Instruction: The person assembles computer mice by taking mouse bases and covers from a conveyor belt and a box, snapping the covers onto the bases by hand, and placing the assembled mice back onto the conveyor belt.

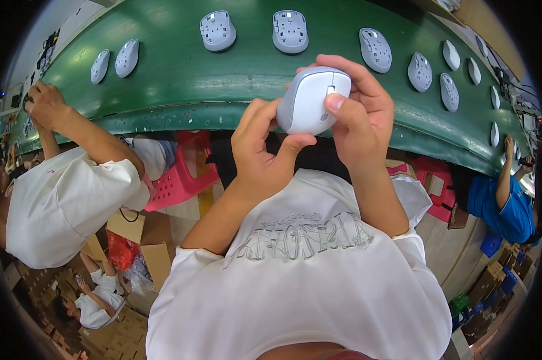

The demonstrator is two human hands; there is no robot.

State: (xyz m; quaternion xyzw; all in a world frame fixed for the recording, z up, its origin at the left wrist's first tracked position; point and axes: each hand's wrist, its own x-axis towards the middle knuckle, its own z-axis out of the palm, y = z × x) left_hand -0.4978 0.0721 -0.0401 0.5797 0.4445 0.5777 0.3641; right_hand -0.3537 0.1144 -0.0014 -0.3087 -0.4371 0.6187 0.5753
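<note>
A white computer mouse [310,99] with grey sides is held up between both hands, over the near edge of the green worktable. My left hand [262,144] grips its lower left end, thumb along the bottom and fingers at the side. My right hand [367,117] wraps the right and far side, its thumb pressed on top beside the scroll wheel slot. Beyond the hands lie more mice with their undersides up: one mouse [289,32] straight ahead, another mouse [217,30] to its left, and a third mouse [375,50] to the right.
Several more mice are spread along the green table [163,78] toward both ends. Co-workers sit at left, in a white shirt [73,204], and at far right, in a blue shirt [504,207]. Pink stools [187,174] and an open cardboard box [157,240] stand below the table.
</note>
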